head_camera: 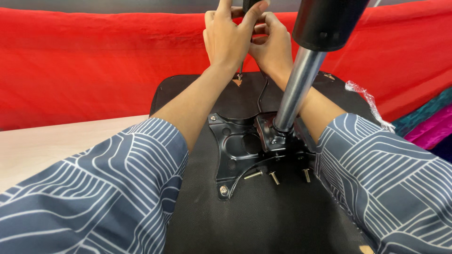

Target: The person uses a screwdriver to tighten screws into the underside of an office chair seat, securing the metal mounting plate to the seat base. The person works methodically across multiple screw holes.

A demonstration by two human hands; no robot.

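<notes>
Gripping a screwdriver point(241, 70) at top centre, left hand point(228, 40) and right hand point(273, 47) both clenched on its handle; tip may slip off the seat underside point(263, 221). 3 loose bolts point(274, 177) could roll.

Bright, even indoor light falls from above; the chrome post point(297, 91) carries a long pale glare streak. Shadows around its base are soft. Sleeves nearest the camera look stretched and slightly blurred, wide-angle
</notes>
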